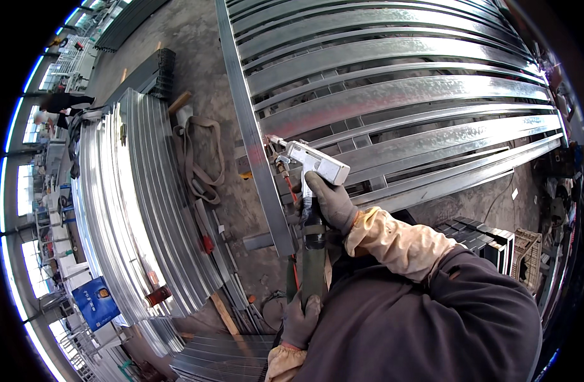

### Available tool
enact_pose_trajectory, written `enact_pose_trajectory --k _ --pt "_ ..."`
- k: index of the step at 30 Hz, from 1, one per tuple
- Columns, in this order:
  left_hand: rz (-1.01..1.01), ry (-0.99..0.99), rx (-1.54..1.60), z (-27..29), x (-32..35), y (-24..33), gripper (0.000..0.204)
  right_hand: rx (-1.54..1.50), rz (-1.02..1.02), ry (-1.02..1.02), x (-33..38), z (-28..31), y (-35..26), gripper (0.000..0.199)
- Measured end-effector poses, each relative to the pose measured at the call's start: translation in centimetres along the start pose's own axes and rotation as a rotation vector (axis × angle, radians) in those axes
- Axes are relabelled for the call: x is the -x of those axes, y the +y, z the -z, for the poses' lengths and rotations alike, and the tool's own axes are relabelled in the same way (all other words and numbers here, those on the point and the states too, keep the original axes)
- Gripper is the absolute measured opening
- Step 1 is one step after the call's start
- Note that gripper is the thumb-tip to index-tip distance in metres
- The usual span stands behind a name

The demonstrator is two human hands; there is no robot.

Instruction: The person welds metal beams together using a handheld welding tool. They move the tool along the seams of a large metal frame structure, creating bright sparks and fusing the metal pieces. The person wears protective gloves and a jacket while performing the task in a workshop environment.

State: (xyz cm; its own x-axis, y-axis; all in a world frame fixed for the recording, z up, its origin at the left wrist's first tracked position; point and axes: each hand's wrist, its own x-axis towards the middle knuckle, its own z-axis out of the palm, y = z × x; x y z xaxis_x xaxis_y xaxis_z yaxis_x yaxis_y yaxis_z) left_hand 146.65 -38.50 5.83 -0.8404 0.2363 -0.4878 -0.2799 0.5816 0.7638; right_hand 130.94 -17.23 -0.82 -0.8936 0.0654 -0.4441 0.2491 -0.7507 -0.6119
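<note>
My right hand (pixel 330 198), in a grey glove with a pale leather sleeve guard, is closed round the rear of a white, boxy welding gun (pixel 323 163). The gun's metal nozzle points left at the steel frame's side bar (pixel 257 146); whether it touches cannot be told. A brass fitting and a red hose (pixel 288 184) hang at its front. Below its dark grip runs a thick, dark green sleeved cable (pixel 313 270). Nearer my body, my gloved left hand (pixel 301 320) has its fingers wrapped round that cable. Reddish patches show on the bars by the nozzle.
The slatted galvanized steel frame (pixel 406 95) spreads across the upper right. Stacked steel profiles (pixel 145 197) stand left, with a webbing strap (pixel 206 146) on the floor between. A blue sign (pixel 96 304) is lower left, a crate (pixel 527 254) lies right, and another person (pixel 66 102) is far left.
</note>
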Motion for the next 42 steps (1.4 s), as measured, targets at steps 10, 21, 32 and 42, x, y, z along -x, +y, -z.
enact_pose_trajectory --k 10,21,32,42 --pt "0.049 0.018 -0.016 0.2 -0.5 0.3 0.025 0.031 0.077 0.023 -2.7 1.6 2.5 0.025" --pt "-0.004 0.010 -0.039 0.4 -0.5 -0.5 0.027 0.109 0.097 0.029 -2.8 1.7 3.0 0.026" --pt "0.036 -0.016 0.028 0.4 -0.1 -0.9 0.027 -0.018 -0.036 0.012 -1.4 0.6 2.0 0.029" --pt "0.030 0.017 -0.029 0.3 0.3 -0.6 0.029 0.126 0.128 0.033 -2.4 2.1 4.0 0.031"
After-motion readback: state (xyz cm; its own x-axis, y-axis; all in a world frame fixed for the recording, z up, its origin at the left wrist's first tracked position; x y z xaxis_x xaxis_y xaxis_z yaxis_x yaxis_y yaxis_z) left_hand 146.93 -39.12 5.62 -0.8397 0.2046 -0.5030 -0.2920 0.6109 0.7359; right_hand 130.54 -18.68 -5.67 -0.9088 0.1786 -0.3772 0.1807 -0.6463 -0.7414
